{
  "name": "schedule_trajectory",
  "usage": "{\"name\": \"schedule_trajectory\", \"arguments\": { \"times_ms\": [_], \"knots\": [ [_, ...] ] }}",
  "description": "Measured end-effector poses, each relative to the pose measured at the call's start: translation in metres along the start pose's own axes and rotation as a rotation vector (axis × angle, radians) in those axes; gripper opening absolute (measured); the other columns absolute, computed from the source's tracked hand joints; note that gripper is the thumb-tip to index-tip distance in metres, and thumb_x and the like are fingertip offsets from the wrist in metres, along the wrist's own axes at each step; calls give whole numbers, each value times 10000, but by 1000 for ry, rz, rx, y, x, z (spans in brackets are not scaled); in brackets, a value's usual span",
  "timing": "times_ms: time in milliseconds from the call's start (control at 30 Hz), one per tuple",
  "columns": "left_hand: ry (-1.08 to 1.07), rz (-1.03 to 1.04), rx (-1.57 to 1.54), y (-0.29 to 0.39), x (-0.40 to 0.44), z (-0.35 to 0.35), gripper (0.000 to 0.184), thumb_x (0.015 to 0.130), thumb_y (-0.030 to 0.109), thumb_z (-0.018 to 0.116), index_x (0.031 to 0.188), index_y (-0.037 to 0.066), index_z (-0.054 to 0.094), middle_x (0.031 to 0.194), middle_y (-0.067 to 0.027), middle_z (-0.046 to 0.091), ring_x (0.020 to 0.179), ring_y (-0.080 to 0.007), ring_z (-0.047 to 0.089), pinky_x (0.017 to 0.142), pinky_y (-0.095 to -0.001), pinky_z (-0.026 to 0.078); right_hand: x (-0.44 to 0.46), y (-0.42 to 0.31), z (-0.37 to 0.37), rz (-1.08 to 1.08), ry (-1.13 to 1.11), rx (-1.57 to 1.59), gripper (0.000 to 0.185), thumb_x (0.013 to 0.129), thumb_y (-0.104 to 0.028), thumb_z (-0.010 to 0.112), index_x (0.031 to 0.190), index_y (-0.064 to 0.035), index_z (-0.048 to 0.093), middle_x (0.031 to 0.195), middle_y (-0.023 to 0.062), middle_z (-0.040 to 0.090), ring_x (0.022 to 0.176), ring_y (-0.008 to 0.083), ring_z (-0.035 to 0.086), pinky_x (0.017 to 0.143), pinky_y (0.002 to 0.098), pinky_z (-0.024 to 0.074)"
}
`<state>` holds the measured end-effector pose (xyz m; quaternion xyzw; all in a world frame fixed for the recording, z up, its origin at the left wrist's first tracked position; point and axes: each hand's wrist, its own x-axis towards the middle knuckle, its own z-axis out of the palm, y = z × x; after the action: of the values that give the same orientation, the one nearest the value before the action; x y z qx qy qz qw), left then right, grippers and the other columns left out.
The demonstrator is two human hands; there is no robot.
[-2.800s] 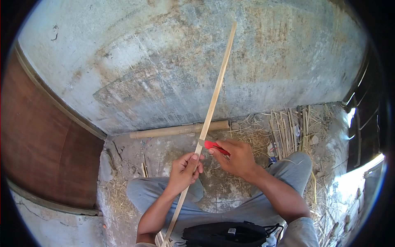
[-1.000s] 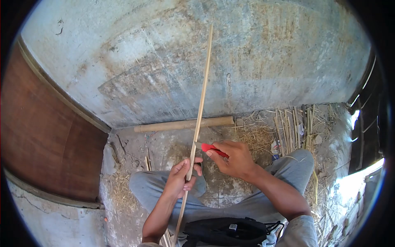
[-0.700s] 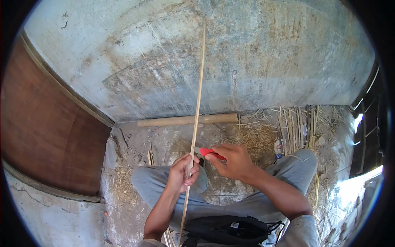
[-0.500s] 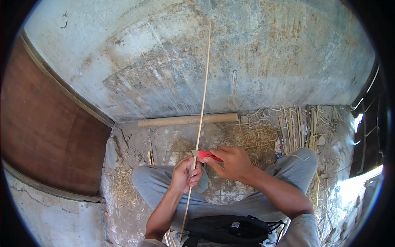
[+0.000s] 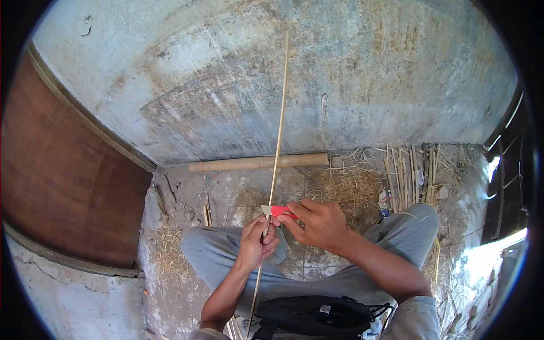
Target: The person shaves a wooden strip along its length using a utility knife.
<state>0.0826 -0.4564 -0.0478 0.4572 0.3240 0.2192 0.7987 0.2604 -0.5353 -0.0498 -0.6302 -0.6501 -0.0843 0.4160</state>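
A long, thin bamboo strip [image 5: 280,124] runs from near my lap up past my hands toward the wall. My left hand [image 5: 258,242] is closed around it in front of my crossed legs. In my right hand [image 5: 318,222] is a red-handled utility knife [image 5: 281,211], gripped between thumb and fingers. Its pale blade lies across the strip just above my left fingertips. Part of the strip is hidden inside my left hand.
A bamboo pole [image 5: 258,163] lies along the foot of the stained wall [image 5: 340,73]. Split bamboo sticks [image 5: 405,175] and curly shavings [image 5: 354,190] are on the floor to the right. A brown panel [image 5: 73,164] stands at left; a black bag [image 5: 317,317] rests on my lap.
The knife has shifted very slightly to the left, its blade still at the strip. The strip's upper end has tilted a little leftward.
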Motion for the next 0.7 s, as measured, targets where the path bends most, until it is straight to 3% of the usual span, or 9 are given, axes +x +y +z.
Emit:
{"name": "schedule_trajectory", "arguments": {
  "times_ms": [700],
  "knots": [
    [-6,20,126,-2,-5,-3,332,1056,322,370,1013,34,530,609,33,343,440,-52,285,384,-234,217,6,6,-6,-51,56,-97,314,851,-358,716,911,-51,680,656,64,573,501,216,623,405,338,470]
  ]
}}
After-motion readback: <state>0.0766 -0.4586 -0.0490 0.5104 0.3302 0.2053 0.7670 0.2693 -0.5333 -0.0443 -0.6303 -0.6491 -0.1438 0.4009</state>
